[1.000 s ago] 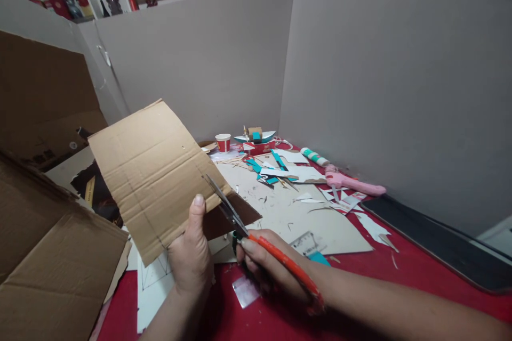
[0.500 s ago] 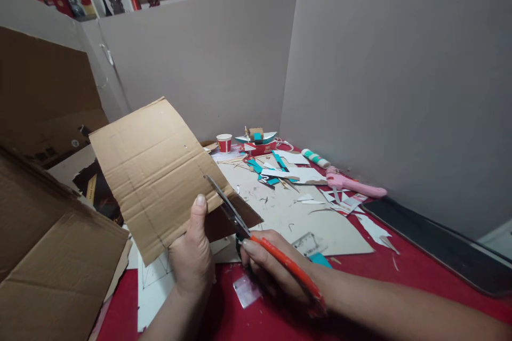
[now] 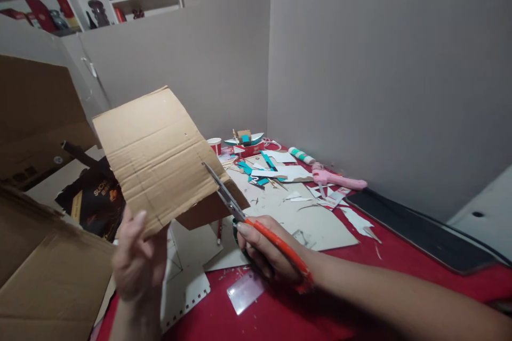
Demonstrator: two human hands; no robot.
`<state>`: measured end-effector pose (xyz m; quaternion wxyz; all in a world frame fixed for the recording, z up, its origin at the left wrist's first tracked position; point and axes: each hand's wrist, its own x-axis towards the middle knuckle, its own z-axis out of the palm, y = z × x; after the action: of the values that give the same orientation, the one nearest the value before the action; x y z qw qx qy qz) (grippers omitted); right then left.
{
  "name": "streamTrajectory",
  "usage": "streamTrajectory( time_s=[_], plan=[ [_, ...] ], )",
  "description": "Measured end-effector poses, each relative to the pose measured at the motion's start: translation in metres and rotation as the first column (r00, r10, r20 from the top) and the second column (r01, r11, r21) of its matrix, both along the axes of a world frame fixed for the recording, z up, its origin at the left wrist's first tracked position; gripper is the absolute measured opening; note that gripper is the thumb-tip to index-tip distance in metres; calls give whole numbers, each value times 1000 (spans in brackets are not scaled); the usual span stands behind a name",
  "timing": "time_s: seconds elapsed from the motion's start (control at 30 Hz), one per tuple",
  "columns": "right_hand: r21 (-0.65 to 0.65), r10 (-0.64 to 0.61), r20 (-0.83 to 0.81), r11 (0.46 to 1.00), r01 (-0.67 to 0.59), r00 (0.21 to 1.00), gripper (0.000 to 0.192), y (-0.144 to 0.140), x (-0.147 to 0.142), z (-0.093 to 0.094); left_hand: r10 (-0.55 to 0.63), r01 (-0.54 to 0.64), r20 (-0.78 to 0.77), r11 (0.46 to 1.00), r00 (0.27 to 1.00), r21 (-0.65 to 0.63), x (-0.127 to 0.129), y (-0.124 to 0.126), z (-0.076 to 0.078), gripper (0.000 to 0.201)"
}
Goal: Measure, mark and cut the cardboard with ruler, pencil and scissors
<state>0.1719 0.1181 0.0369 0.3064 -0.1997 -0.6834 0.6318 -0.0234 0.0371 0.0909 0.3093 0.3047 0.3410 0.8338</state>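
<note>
A creased sheet of brown cardboard [image 3: 156, 144] with pencil lines is held up tilted in front of me. My left hand [image 3: 138, 258] is at its lower left corner, thumb near the edge and other fingers partly hidden behind it. My right hand [image 3: 268, 248] grips scissors [image 3: 280, 242] with red-orange covering on the handle. The blades lie across the sheet's right side, where a darker flap [image 3: 212, 210] hangs below them. White paper with drawn lines [image 3: 184, 272] lies under the sheet, and a small clear plastic piece [image 3: 246, 292] lies below my right hand.
A large cardboard box [image 3: 52, 266] stands close at left. Paper scraps [image 3: 280, 171] cover a white board [image 3: 320, 229] on the red table. A pink glue gun [image 3: 340, 178], a paper cup [image 3: 215, 145] and a small model boat [image 3: 245, 138] sit farther back, by grey walls.
My left hand has moved left along the sheet's lower edge to its corner. The scissors stay at the sheet's right side. The view has turned slightly right.
</note>
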Motion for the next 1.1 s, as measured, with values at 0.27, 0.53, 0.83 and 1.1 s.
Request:
streamTrajectory(
  time_s=[0.27,0.53,0.83,1.1],
  plan=[
    [145,62,89,987,-74,994,61,5,8,-3,74,-73,-8,951,997,-299,-38,1,17,44],
    [255,50,128,963,-82,991,61,7,10,-9,36,-99,-178,929,983,-357,-33,1,5,66],
    [356,5,182,932,-71,983,60,13,13,-2,21,-87,-196,938,980,-336,-29,3,3,71],
    [452,-11,273,884,-118,962,54,18,16,6,-9,-54,-190,944,982,-325,-29,5,0,70]
  ],
)
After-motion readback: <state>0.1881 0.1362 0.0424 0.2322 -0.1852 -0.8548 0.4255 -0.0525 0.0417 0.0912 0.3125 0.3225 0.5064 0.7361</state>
